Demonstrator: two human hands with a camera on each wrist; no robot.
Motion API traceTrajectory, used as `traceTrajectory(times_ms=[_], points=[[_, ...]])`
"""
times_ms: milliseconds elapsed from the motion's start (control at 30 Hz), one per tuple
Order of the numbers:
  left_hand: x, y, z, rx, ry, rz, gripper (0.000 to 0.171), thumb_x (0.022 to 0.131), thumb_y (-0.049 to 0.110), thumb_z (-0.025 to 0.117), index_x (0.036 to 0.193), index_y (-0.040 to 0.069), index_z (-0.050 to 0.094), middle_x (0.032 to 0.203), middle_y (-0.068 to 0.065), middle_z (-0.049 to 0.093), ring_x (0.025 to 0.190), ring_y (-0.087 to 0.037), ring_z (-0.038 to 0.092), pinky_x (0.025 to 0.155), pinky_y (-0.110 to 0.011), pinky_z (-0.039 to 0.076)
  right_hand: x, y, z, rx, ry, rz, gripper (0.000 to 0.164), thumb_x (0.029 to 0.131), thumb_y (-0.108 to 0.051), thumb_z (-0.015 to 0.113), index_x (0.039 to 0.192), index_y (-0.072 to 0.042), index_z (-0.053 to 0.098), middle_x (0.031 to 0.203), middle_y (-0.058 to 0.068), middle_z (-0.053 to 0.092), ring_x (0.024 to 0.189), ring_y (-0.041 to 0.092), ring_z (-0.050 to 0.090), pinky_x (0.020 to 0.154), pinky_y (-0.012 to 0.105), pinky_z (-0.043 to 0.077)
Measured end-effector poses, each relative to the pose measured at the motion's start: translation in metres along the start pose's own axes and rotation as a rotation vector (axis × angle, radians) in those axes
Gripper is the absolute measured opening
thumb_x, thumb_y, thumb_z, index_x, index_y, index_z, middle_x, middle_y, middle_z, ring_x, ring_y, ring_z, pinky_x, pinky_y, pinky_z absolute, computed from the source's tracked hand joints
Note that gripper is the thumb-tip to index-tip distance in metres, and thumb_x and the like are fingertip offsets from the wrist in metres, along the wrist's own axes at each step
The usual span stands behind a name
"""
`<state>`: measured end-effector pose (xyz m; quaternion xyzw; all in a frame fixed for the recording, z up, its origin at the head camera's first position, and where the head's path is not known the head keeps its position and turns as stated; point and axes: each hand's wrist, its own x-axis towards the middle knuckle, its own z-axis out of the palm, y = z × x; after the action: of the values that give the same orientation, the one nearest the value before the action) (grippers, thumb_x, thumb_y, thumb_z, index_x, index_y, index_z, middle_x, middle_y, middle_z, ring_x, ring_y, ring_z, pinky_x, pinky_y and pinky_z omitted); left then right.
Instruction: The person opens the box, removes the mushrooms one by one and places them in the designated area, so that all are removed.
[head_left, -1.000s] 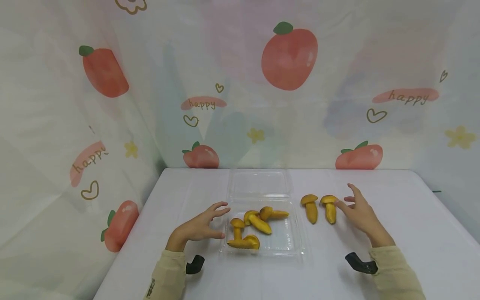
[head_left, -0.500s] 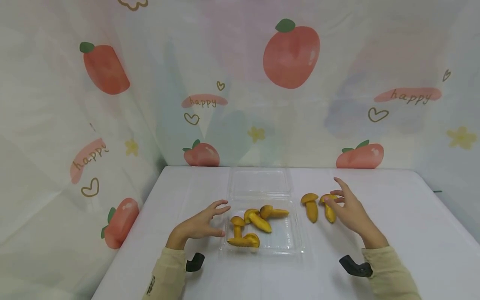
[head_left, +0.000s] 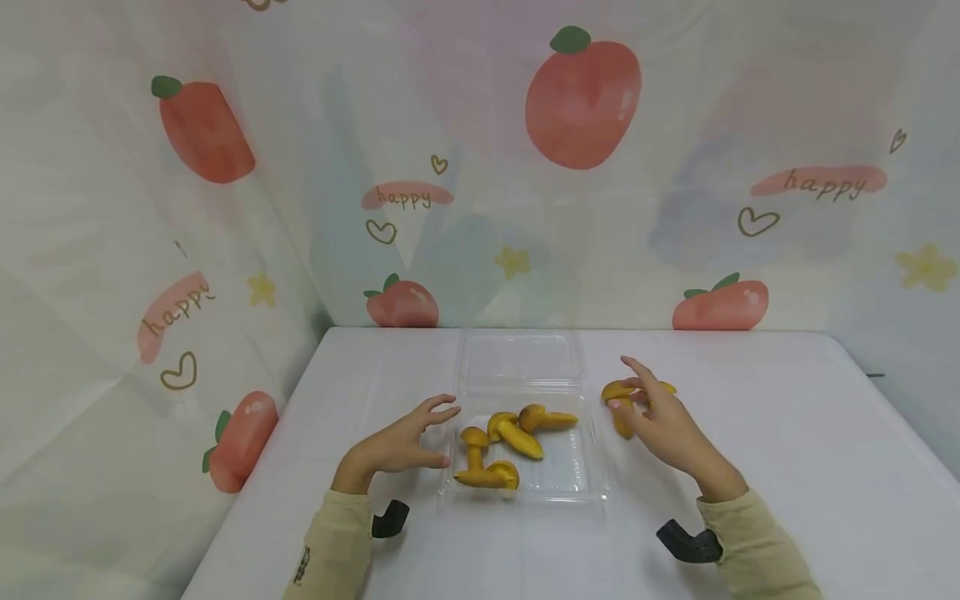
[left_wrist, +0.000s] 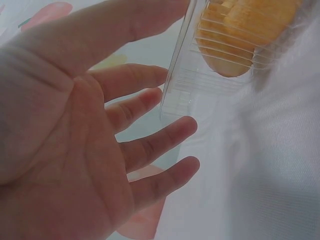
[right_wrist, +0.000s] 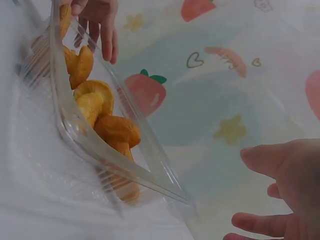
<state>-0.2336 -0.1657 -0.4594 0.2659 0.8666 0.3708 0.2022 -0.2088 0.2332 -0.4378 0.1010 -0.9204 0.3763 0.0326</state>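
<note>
Several yellow-brown mushrooms lie in the clear plastic box. My left hand is at the box's left side with fingers apart, and in the left wrist view its thumb and forefinger reach the box wall. To the right of the box, my right hand hovers over two loose mushrooms. Its thumb and fingers are around the nearer-to-box mushroom, with no grip visible. The hand covers most of the other mushroom. In the right wrist view, the right hand's fingers are spread, and no mushroom shows between them.
The box's transparent lid lies folded back toward the rear wall. A white cloth covers the table. Printed fabric hangs behind and at the left. A black curved piece sticks out at each wrist.
My right hand has moved left, from the right-hand loose mushroom to over the left-hand one. My left hand has stayed by the box. The mushrooms have not visibly moved.
</note>
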Motion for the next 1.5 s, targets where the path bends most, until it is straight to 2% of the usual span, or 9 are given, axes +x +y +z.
traceTrajectory(times_ms=[300, 600, 833, 1067, 1300, 1500], points=[[0.000, -0.002, 0.000, -0.003, 0.007, 0.013, 0.078, 0.091, 0.016, 0.075, 0.157, 0.003, 0.034, 0.169, -0.014, 0.016, 0.154, -0.043, 0.022, 0.118, -0.068, 0.027, 0.000, -0.012, 0.020, 0.015, -0.026, -0.070, 0.071, 0.099, -0.027, 0.065, 0.158, -0.010, 0.029, 0.134, 0.025, 0.059, 0.119, 0.042, 0.059, 0.094, 0.057, 0.055], [0.001, -0.001, 0.001, -0.006, 0.005, 0.005, 0.078, 0.091, 0.015, 0.075, 0.157, 0.004, 0.034, 0.169, -0.013, 0.016, 0.154, -0.042, 0.021, 0.119, -0.067, 0.026, -0.006, -0.020, 0.037, 0.019, -0.033, -0.177, 0.065, 0.098, -0.019, 0.067, 0.154, -0.009, 0.037, 0.129, 0.019, 0.063, 0.113, 0.037, 0.062, 0.090, 0.053, 0.053], [0.001, -0.002, 0.002, -0.004, 0.003, 0.000, 0.078, 0.091, 0.015, 0.075, 0.157, 0.004, 0.034, 0.169, -0.014, 0.016, 0.154, -0.042, 0.021, 0.119, -0.067, 0.026, -0.010, -0.029, 0.049, 0.046, -0.092, -0.175, 0.062, 0.098, -0.021, 0.067, 0.153, -0.009, 0.040, 0.131, 0.018, 0.062, 0.116, 0.035, 0.059, 0.093, 0.053, 0.051], [0.000, -0.001, 0.001, -0.006, 0.003, 0.005, 0.078, 0.091, 0.015, 0.075, 0.157, 0.003, 0.034, 0.169, -0.014, 0.015, 0.154, -0.043, 0.020, 0.119, -0.068, 0.026, -0.017, -0.039, 0.061, 0.041, -0.139, -0.226, 0.060, 0.098, -0.019, 0.066, 0.152, -0.009, 0.043, 0.138, 0.016, 0.061, 0.120, 0.036, 0.060, 0.094, 0.051, 0.053], [0.000, 0.002, -0.001, -0.006, -0.007, 0.005, 0.078, 0.092, 0.015, 0.075, 0.157, 0.004, 0.034, 0.169, -0.016, 0.014, 0.154, -0.045, 0.021, 0.118, -0.069, 0.026, -0.022, -0.045, 0.075, 0.041, -0.214, -0.279, 0.056, 0.101, -0.026, 0.063, 0.150, -0.006, 0.045, 0.147, 0.013, 0.056, 0.117, 0.033, 0.061, 0.093, 0.046, 0.053], [0.000, 0.001, 0.000, -0.009, -0.006, 0.011, 0.078, 0.092, 0.015, 0.074, 0.157, 0.003, 0.033, 0.169, -0.016, 0.014, 0.154, -0.045, 0.020, 0.118, -0.069, 0.025, -0.026, -0.049, 0.086, 0.033, -0.285, -0.295, 0.053, 0.100, -0.024, 0.064, 0.148, -0.008, 0.048, 0.143, 0.011, 0.059, 0.117, 0.030, 0.063, 0.098, 0.050, 0.053]])
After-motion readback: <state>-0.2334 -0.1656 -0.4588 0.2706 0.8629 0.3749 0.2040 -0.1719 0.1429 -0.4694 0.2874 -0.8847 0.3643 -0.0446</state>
